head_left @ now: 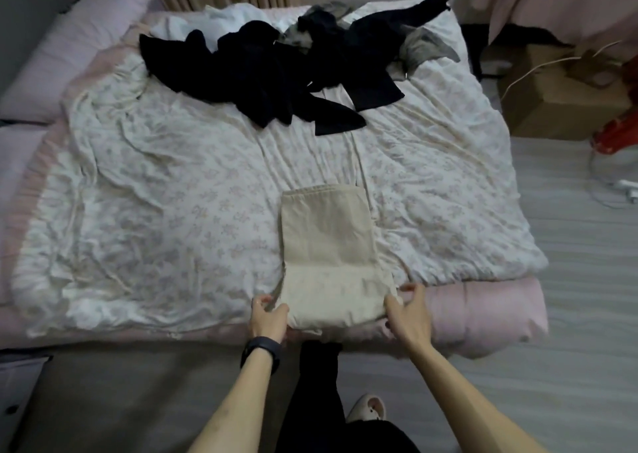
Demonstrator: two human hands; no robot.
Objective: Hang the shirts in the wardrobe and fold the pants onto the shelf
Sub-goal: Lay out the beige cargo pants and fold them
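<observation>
Presently, the cream pants [328, 245] lie folded on the floral quilt [155, 193] at the near edge of the bed [483, 307], running lengthwise away from me. My left hand [267, 318] grips their near left corner, fingers [259, 302] curled on the cloth. My right hand [409, 314] pinches the near right corner. A heap of dark clothes [276, 73] lies at the far end, well apart.

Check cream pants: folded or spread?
Folded: cream pants lie as a narrow layered rectangle on the bed; left hand and right hand pinch the near corners.
</observation>
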